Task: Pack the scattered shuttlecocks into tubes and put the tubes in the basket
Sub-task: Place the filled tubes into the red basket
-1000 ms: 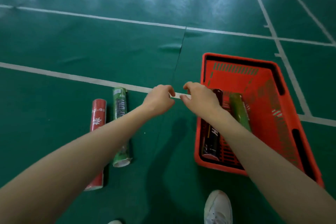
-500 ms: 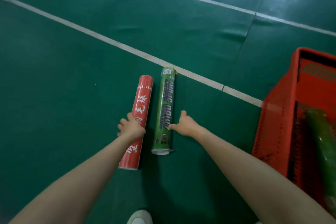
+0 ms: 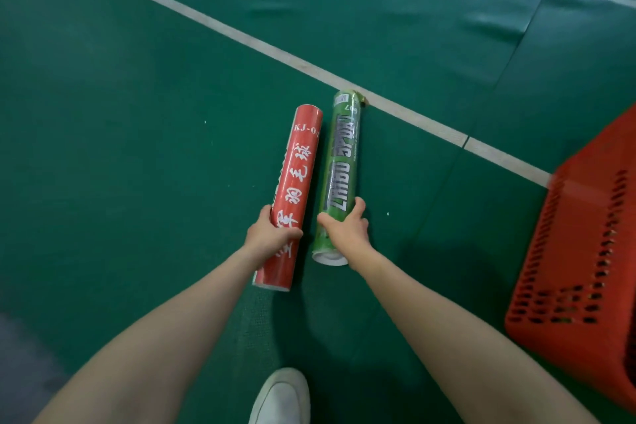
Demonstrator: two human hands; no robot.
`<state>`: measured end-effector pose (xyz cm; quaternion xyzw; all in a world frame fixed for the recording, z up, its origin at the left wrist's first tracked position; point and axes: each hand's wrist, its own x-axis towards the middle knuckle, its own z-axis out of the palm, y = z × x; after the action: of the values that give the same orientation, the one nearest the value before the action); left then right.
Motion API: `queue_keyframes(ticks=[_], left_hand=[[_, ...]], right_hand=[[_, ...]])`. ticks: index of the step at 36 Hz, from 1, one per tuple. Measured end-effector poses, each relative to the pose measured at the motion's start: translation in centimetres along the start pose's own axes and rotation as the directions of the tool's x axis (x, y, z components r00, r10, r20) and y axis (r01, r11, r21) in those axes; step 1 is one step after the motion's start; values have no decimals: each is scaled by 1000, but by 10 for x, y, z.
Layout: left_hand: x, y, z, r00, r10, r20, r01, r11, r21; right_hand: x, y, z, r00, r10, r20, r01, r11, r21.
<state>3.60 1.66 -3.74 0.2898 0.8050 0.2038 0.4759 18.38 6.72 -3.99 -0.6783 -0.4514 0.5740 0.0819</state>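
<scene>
Left grip (image 3: 272, 237) clamped round the red tube (image 3: 299, 169) near its near end, thumb across the top. Right grip (image 3: 346, 234) clamped on the green tube (image 3: 342, 155), also toward its near end. Tubes run parallel, just beside each other with a narrow gap, pointing away from the person over the green floor (image 3: 137, 113); cannot tell if lifted. Green tube's far end reaches the white line (image 3: 241, 34). Red basket (image 3: 585, 251) at right edge, well apart. White shoe (image 3: 280, 396) at bottom.
</scene>
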Motion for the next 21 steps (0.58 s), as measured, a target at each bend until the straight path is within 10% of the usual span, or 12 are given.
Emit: queue_keyframes(ticks=[7,21], left_hand=[[-13,48,5,996,80,25,-74,980,-186],[-130,222,39,907,312,284,-231,931,-282]], right_hand=[[-17,-34,-73,991,-131,36,116,951,288],[-131,-43,-252,866,-378,-328,464,852,243]])
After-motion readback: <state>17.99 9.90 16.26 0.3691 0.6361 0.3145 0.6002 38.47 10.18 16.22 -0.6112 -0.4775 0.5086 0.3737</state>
